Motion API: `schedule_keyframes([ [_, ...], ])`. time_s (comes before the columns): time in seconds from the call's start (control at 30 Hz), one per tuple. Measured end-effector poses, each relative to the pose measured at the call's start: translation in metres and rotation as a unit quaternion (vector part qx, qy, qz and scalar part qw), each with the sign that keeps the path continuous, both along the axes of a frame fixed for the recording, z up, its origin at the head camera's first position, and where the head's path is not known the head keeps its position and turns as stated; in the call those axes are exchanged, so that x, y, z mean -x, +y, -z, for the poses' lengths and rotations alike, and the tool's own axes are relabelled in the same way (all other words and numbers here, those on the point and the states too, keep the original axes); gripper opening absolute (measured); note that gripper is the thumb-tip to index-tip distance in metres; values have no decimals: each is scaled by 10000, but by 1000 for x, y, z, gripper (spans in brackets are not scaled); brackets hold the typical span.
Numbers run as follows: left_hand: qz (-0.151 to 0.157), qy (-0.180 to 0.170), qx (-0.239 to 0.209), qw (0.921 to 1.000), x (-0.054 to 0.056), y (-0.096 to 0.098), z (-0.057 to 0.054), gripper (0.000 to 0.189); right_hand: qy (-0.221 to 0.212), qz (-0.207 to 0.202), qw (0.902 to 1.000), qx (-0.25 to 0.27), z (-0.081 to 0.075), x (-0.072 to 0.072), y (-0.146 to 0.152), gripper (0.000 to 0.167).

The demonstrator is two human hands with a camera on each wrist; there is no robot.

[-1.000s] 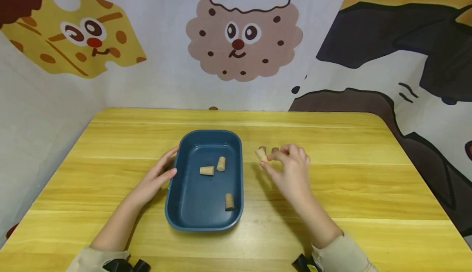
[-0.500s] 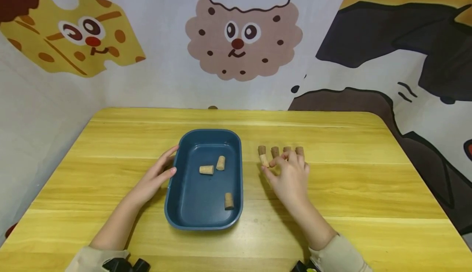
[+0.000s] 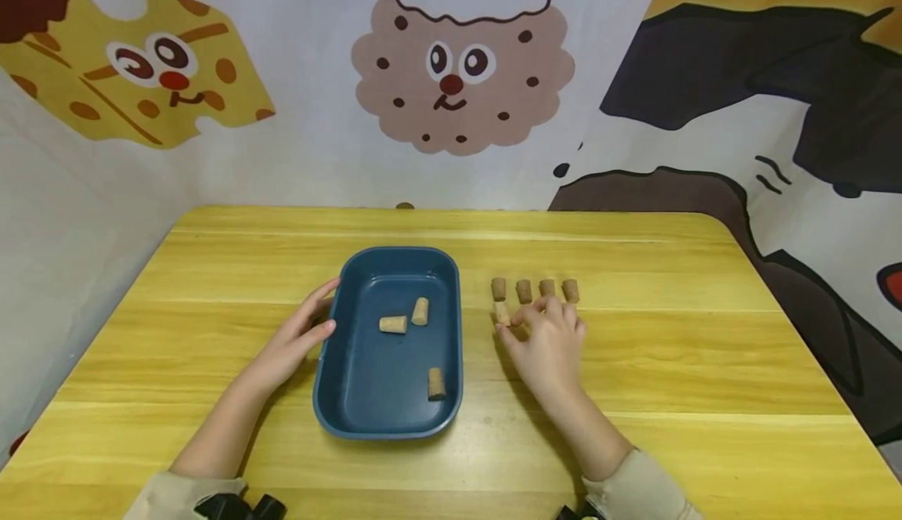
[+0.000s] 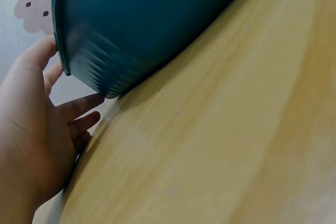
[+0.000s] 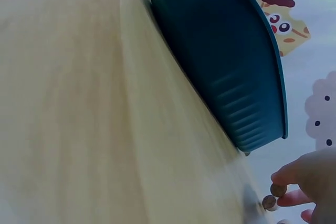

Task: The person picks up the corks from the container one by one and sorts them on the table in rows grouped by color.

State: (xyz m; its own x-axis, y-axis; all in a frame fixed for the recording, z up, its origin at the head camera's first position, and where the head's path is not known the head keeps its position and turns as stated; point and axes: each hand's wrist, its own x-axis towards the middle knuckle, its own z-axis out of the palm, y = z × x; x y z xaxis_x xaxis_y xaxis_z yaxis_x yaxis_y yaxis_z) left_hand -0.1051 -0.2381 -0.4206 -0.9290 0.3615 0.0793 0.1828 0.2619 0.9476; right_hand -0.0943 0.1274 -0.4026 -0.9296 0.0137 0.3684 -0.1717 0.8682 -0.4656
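My right hand (image 3: 548, 348) pinches a pale tapered cork (image 3: 501, 314) between thumb and forefinger, low at the tabletop. The cork lies just in front of the leftmost dark cork (image 3: 499, 289) in a row of several dark corks. In the right wrist view, the thumb and a finger close on one cork (image 5: 278, 190), with another cork (image 5: 269, 202) beside it. My left hand (image 3: 296, 341) rests its fingertips and thumb against the left side of a blue tray (image 3: 327, 395). Inside the tray are two pale corks (image 3: 393, 324) and a darker cork (image 3: 436, 384).
The wooden table (image 3: 705, 363) extends to both sides of the tray and row. A cloth with cartoon figures (image 3: 461, 74) hangs behind its far edge, and a pale wall (image 3: 84, 214) stands at the left.
My right hand has lowered the pale cork and drawn it slightly toward me, down to the tabletop before the row. More of the dark corks now show. The left hand keeps its place on the tray.
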Motion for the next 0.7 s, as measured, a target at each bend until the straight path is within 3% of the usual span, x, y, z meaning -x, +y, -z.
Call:
schedule_keyframes([
  [0.7,35,41,-43,10000,1,-1,3,58,-189,118,9997,-77,10,-1,-2,21],
])
